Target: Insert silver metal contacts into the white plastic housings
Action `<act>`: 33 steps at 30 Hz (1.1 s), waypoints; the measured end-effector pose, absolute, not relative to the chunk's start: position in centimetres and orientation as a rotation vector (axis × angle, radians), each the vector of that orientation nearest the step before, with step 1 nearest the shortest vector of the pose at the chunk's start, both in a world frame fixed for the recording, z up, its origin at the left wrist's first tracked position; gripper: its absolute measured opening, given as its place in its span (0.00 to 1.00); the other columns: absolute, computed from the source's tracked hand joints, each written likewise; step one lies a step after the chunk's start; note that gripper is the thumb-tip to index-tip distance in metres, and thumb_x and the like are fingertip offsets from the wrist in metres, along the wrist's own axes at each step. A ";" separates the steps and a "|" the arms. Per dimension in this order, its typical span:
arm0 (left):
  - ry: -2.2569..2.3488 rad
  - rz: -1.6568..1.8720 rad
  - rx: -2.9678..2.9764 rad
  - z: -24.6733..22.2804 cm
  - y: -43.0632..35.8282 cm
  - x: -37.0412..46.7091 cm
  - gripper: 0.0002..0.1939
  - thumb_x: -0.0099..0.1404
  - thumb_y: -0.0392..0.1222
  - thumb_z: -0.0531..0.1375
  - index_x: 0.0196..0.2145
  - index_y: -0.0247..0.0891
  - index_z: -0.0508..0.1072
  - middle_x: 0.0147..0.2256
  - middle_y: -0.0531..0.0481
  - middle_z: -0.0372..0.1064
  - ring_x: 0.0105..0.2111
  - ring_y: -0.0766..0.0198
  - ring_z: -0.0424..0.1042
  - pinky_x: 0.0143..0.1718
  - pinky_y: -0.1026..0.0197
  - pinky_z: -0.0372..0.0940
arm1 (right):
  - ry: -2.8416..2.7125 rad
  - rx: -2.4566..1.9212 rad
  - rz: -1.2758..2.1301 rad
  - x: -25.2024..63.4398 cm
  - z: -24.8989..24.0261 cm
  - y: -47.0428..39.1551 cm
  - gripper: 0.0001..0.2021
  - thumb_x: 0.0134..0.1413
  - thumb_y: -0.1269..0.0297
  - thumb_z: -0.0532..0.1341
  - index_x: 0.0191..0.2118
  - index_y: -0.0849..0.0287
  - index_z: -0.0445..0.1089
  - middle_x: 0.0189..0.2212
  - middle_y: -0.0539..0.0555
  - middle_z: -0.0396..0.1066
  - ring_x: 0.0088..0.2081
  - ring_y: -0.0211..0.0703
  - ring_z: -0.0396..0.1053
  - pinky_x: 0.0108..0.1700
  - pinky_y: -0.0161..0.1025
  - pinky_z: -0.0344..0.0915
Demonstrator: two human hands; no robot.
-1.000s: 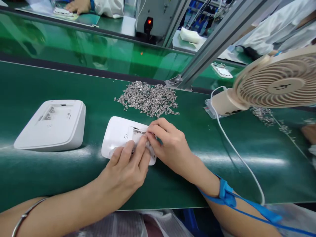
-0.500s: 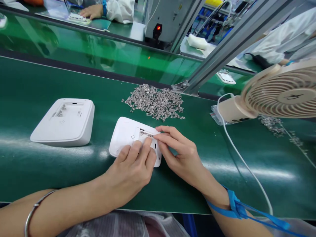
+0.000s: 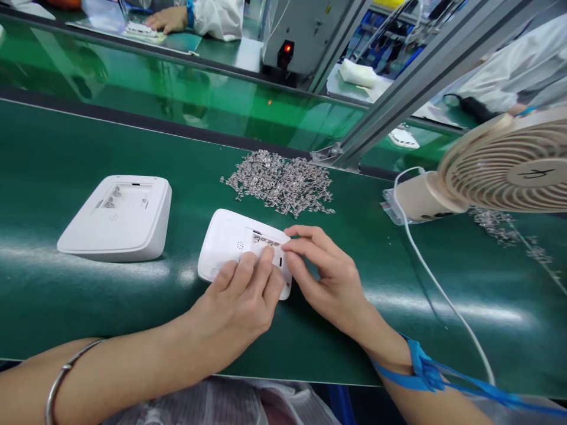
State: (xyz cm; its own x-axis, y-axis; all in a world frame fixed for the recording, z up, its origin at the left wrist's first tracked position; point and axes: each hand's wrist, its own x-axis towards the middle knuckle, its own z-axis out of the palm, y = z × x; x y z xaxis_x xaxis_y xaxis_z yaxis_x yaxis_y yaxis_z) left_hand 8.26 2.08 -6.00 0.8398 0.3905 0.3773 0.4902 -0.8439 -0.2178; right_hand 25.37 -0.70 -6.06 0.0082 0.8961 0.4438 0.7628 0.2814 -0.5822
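Seating a metal contact in the battery bay

On the green conveyor belt (image 3: 66, 307) we steady the white housing (image 3: 225, 239) with our left hand (image 3: 241, 301), fingers together and flat, while our right hand (image 3: 330, 277) fingertips pinch the small metal contact (image 3: 266, 241) square; press gently.

Two white plastic casings (image 3: 230, 239) (image 3: 117, 218) on a dark green table (image 3: 66, 295), silver metal clips (image 3: 279, 183), beige ribbed fan (image 3: 509, 165), blue wrist strap (image 3: 425, 369).
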 end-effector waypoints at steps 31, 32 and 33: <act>-1.321 0.192 -2.993 -5.9 9.7 8.8 0.28 0.69 0.50 0.43 0.64 0.43 0.47 0.65 0.37 0.37 0.62 0.34 0.42 0.53 0.34 0.50 | -1.176 -2.048 -0.047 35.1 -10.8 2.4 0.20 0.42 0.61 0.60 0.44 0.63 0.69 0.42 0.62 0.66 0.30 0.42 0.65 0.38 0.49 0.67; -1.326 0.219 -2.999 -5.8 9.8 8.8 0.28 0.69 0.51 0.43 0.64 0.43 0.46 0.65 0.38 0.36 0.62 0.34 0.41 0.53 0.33 0.49 | -1.178 -2.058 -0.028 35.2 -10.6 2.6 0.20 0.42 0.60 0.60 0.43 0.63 0.70 0.41 0.61 0.66 0.29 0.42 0.65 0.37 0.48 0.67; -1.326 0.235 -3.000 -5.7 9.8 8.6 0.28 0.69 0.51 0.43 0.64 0.44 0.45 0.65 0.39 0.35 0.62 0.35 0.40 0.54 0.33 0.49 | -1.187 -2.062 -0.013 35.3 -10.4 2.7 0.19 0.43 0.60 0.60 0.42 0.63 0.70 0.40 0.61 0.66 0.28 0.41 0.64 0.37 0.48 0.68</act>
